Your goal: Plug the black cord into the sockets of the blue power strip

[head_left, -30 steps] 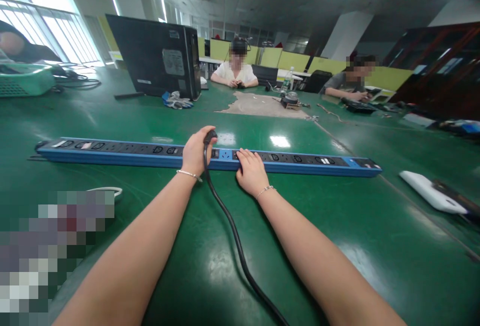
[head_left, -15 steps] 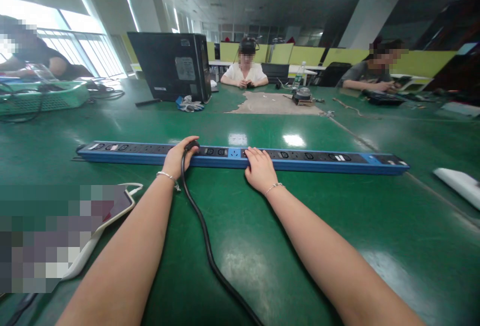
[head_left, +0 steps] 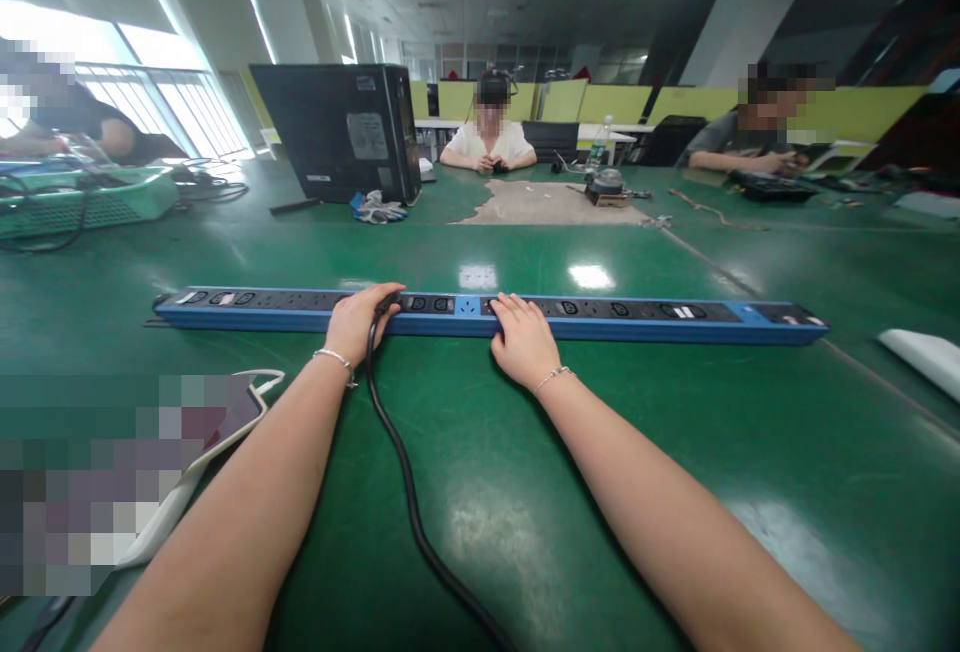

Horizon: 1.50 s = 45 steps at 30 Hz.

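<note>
The left hand (head_left: 358,326) is clamping fingers on a plug (head_left: 386,305). The right hand (head_left: 526,340) is touching the strip (head_left: 442,327), grip unclear.

No legible lettering or numbers.

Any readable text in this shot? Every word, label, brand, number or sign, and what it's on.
None readable.
Blue power strip: white labels on its top face, too small to read.
Black computer case: large grey sticker and smaller ones, too blurred to read.
Bottle: any print on it too small to tell.
Device at lower left: screen pixelated, nothing readable.
</note>
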### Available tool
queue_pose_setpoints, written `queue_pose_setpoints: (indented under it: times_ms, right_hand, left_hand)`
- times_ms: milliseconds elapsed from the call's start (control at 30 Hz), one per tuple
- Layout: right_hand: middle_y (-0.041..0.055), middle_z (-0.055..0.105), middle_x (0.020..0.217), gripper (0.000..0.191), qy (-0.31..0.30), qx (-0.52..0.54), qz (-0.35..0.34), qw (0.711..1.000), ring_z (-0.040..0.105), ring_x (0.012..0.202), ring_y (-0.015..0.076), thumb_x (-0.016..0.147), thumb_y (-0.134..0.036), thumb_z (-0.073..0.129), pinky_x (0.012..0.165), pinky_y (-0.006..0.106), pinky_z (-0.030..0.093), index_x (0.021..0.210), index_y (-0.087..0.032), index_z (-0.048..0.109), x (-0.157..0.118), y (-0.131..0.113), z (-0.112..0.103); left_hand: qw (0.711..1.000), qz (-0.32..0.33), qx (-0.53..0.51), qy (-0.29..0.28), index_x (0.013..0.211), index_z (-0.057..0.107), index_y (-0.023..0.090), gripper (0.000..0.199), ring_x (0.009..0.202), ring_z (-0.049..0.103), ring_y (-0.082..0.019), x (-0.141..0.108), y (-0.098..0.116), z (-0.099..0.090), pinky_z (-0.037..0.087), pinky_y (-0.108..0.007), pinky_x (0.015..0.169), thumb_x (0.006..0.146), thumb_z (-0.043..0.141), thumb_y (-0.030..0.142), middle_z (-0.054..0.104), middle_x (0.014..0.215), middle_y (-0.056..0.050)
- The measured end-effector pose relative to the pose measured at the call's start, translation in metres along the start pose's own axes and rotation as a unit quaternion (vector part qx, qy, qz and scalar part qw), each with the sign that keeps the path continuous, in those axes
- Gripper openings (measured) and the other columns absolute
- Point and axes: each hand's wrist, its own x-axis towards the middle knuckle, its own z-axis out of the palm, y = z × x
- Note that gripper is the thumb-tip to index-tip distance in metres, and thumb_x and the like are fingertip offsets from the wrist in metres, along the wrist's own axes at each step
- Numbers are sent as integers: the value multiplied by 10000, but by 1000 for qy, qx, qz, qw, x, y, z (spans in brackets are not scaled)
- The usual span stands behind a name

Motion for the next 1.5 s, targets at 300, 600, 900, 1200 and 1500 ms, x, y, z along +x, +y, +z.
queue_pose_setpoints:
  times_ms: [300,600,900,1200,1500]
  right_hand:
    - [112,457,1406,584,14,-30,78,996,346,1317,253,735,-173,485,1100,437,212,1316,-108,489,-3,15,1]
    - [115,468,1393,579,18,-16,85,996,361,1304,256,722,-168,491,1087,432,223,1299,-116,502,0,14,1]
    - [116,481,1382,563,32,-3,87,996,371,1298,258,725,-165,489,1091,424,214,1284,-108,519,1,12,1]
    - [109,470,1393,554,23,4,92,996,358,1307,248,742,-169,480,1097,413,205,1292,-112,512,1,11,0]
    - [113,472,1391,545,21,8,96,995,356,1306,244,744,-159,486,1094,413,212,1286,-109,516,2,10,0]
  left_hand:
    - [994,-46,-50,84,1144,592,206,346,1005,620,-210,2,1,0,455,-347,928,865,444,347,669,1102,-68]
    - [993,6,-101,66,1214,563,249,367,1087,578,-207,20,55,7,427,-373,986,865,498,345,652,1162,-49]
    - [996,-5,-92,3,1224,561,264,371,1076,593,-200,29,84,41,444,-339,960,866,499,339,643,1197,-38]
    - [999,20,-35,14,1211,553,275,348,1037,599,-208,32,93,45,446,-339,907,882,458,338,647,1161,-36]
    - [1000,14,17,3,1207,539,303,334,1036,592,-208,29,94,41,412,-348,912,888,461,368,656,1150,-17]
